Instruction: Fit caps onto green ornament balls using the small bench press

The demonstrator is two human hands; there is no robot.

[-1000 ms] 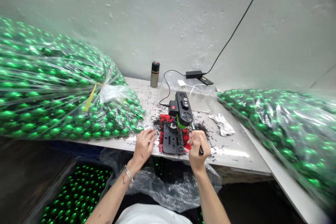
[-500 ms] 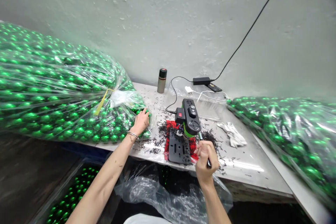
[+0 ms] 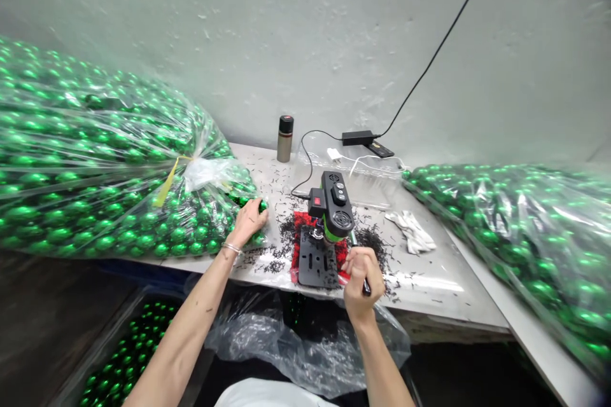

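Observation:
My left hand [image 3: 249, 221] reaches over the mouth of a clear plastic bag [image 3: 191, 229] full of shiny green balls. A green ball [image 3: 262, 206] shows between its bent fingers and thumb. On the right, my right hand [image 3: 363, 276] is closed round a lever [image 3: 366, 287] with a black end and a thin shaft, which runs up beside a small black-and-green drill press [image 3: 337, 203]. The machine's slotted black base plate [image 3: 317, 267] stands on a red mat [image 3: 296, 261]. Underneath the machine's head, the working end is mostly hidden.
Black shavings [image 3: 370, 245] litter the white table [image 3: 429, 286]. A tumbler [image 3: 285, 140], a power adapter [image 3: 358, 138] and white gloves [image 3: 413, 232] lie or stand around. Another ball bag [image 3: 515, 222] is at the right; loose green balls [image 3: 133, 343] fill a container below left.
The whole view has shifted slightly, with everything a little further left and up. My left hand stays at the bag's mouth and my right hand stays on the lever.

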